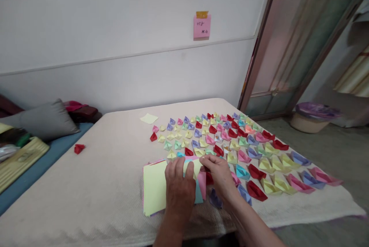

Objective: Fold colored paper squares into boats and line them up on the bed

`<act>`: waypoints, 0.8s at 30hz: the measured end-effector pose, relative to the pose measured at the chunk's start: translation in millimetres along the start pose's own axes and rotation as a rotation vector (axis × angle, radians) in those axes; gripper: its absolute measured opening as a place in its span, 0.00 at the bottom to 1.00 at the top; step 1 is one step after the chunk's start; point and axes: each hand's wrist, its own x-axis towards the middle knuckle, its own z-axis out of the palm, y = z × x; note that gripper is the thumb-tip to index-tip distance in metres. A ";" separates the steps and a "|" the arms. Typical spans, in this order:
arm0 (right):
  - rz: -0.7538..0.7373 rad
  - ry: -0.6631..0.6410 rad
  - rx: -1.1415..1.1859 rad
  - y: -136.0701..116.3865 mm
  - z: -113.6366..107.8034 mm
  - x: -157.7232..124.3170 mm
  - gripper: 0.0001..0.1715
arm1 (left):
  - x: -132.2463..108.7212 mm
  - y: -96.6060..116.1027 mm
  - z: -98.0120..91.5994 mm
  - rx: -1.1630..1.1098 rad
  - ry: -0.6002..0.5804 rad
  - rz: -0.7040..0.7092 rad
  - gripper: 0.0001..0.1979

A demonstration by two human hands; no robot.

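Low in the middle of the view, my left hand point(180, 185) lies over a stack of coloured paper sheets point(154, 189), a pale yellow one on top. Its curled fingers and thumb hold a pale yellow sheet of paper point(196, 165). At that sheet's right edge, my right hand point(219, 173) pinches it between thumb and fingertips. My left hand hides part of the sheet, so its folds do not show fully. Blue and pink paper sticks out to the right of my left hand. Several folded paper boats point(256, 190) stand close by my right hand.
Rows of small boats cover the right half of the cloth-topped surface point(115, 185). One red folded piece point(79, 148) lies apart at left, and a loose yellow sheet point(149, 118) at the back. A grey pillow point(43, 120) is at far left; a lined bin point(311, 118) stands right.
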 end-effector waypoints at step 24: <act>0.051 -0.260 -0.046 9.8 18.6 -10.1 0.05 | 7.4 -12.0 -4.2 -1.305 -0.246 -1.116 0.12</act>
